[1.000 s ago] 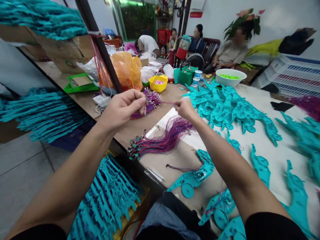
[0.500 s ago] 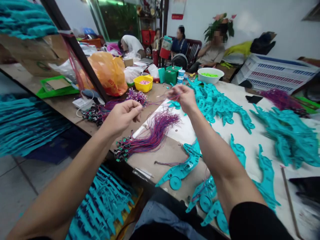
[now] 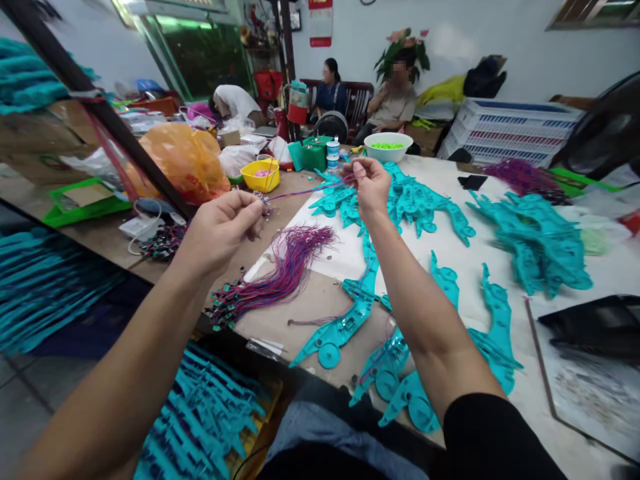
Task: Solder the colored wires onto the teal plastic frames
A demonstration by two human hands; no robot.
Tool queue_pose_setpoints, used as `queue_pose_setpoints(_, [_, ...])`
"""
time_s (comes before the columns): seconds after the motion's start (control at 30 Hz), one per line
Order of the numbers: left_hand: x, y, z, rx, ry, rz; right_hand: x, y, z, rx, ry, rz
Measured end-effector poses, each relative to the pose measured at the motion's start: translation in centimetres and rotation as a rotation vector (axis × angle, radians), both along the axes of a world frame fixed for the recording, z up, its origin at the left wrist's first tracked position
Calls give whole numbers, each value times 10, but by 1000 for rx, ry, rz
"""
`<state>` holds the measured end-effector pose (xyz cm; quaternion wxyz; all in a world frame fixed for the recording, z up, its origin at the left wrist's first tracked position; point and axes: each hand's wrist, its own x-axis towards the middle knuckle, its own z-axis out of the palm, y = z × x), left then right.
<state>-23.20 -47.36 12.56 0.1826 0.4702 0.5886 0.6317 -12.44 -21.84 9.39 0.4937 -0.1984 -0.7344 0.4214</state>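
Red and blue wires [image 3: 305,191] stretch between my two raised hands. My left hand [image 3: 227,223] pinches one end, and my right hand [image 3: 369,183] pinches the other with its fingertips. Below them on the table lies a bundle of purple-red wires [image 3: 285,273], with small dark and green connectors [image 3: 223,307] at its near end. To its right is a teal plastic part [image 3: 340,327] with a round disc, and thin wires run along it. More teal parts [image 3: 387,373] lie under my right forearm.
Piles of teal parts [image 3: 540,240] cover the right and back of the table. Behind stand a yellow basket [image 3: 261,181], a white bowl [image 3: 405,142] and an orange bag [image 3: 175,160]. A dark post [image 3: 125,133] rises at left. Other people sit at the back.
The view has swung to the right. My hands are a little farther apart, and the wires between them now show more plainly as a taut line.
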Motion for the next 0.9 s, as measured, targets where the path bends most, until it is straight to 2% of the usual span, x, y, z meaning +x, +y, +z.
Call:
queue_pose_setpoints(0.07, [13, -5, 4, 25, -30, -52, 31, 6, 3, 126, -60, -68])
queue_pose_setpoints(0.13, [28, -11, 7, 9, -25, -78, 74, 16, 1, 298, -252, -115])
queue_pose_setpoints(0.2, [49, -14, 7, -73, 21, -112, 126, 27, -5, 429, -452, -166])
queue_pose_setpoints(0.27, [77, -15, -1, -171, 78, -182, 181, 38, -14, 508, -641, -219])
queue_pose_setpoints(0.37, [133, -13, -31, -219, 156, -296, 255, 48, -34, 603, -856, -333])
queue_pose_setpoints(0.47, [194, -11, -80, -144, 393, -323, 306, 43, -64, 649, -953, -446])
queue_pose_setpoints(0.57, [239, -14, -130, -151, 722, -359, 335, 29, -101, 645, -1031, -410])
queue_pose_setpoints(0.67, [262, -19, -163, -261, 935, -389, 349, 18, -131, 668, -1076, -327])
queue_pose_setpoints(0.77, [270, -24, -174, -336, 993, -436, 353, 18, -144, 735, -1037, -249])
queue_pose_setpoints(0.83, [266, -27, -173, -323, 973, -473, 354, 24, -146, 793, -978, -214])
queue_pose_setpoints(0.9, [251, -27, -166, -265, 918, -468, 355, 33, -145, 850, -922, -196])
